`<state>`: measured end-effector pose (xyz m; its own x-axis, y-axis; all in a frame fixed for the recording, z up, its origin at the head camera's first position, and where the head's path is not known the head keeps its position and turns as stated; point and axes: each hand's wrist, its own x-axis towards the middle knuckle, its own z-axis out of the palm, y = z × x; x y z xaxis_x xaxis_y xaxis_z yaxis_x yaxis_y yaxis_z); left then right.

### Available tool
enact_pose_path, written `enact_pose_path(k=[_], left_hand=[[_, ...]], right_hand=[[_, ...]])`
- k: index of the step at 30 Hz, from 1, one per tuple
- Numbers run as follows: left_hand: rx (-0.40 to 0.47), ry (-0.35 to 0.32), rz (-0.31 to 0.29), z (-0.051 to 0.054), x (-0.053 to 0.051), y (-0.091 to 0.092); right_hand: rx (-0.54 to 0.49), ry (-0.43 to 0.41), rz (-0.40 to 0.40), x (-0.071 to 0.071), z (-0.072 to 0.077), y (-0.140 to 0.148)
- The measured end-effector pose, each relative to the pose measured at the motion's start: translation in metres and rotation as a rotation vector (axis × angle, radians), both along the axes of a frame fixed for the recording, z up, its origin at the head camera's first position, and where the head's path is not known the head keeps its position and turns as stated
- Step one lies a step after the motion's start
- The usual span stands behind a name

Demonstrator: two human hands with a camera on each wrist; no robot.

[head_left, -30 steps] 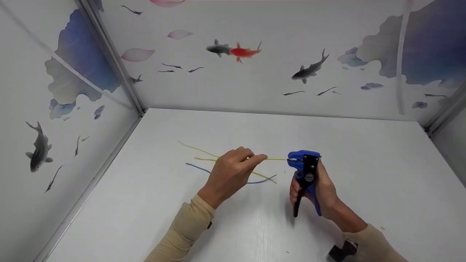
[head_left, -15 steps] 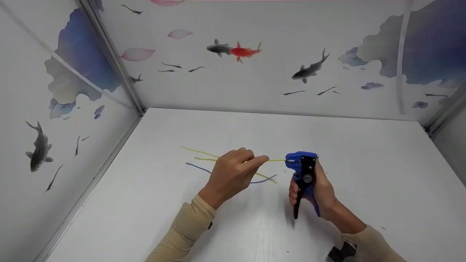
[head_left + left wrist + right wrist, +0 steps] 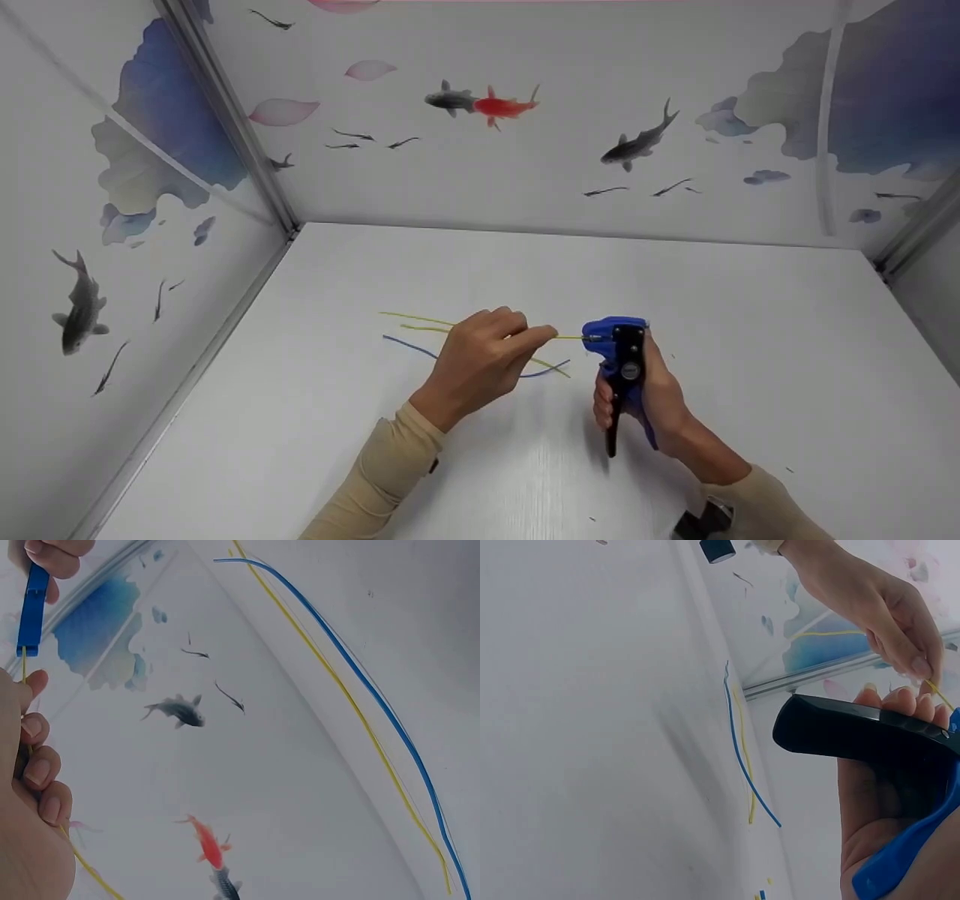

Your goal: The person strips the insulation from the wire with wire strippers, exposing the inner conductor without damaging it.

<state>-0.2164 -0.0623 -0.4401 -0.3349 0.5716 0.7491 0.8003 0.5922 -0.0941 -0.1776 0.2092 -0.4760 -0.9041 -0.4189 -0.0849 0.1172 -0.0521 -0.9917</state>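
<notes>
My left hand (image 3: 480, 364) pinches a thin yellow wire (image 3: 568, 337) between thumb and forefinger, and the wire's tail trails out behind the palm. In my right hand (image 3: 664, 401) is a blue and black wire stripper (image 3: 630, 351), gripped round its handles. The yellow wire's front end runs into the stripper's nose, so its tip is hidden. On the table below the left hand lie a blue wire (image 3: 375, 694) and a second yellow wire (image 3: 334, 671), crossing near one end. The right wrist view shows the stripper's black handle (image 3: 847, 724) across the fingers.
Small blue (image 3: 763, 894) and yellow scraps (image 3: 769, 881) lie on the white table (image 3: 525, 465). Walls printed with fish enclose its back (image 3: 525, 180) and left side. A black device (image 3: 703, 519) sits on the right wrist.
The stripper and right hand have moved slightly left and down. The left hand has shifted a little right, and the held wire's tail has swung down and right.
</notes>
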Motion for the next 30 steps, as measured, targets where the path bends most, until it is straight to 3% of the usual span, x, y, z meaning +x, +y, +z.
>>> enact_pose_path(k=[7,19,30], left_hand=[[-0.020,-0.029,0.008,0.0016,0.0014,0.0000],[0.001,0.026,-0.016,0.0000,-0.0009,0.0005],[0.012,-0.001,-0.026,0.0020,0.0018,0.0015]], right_hand=[[0.018,-0.003,-0.010,0.0023,0.0003,-0.0016],[0.015,-0.045,-0.030,0.0032,-0.0013,-0.0027],[-0.052,-0.058,0.042,0.0039,-0.0028,-0.0019]])
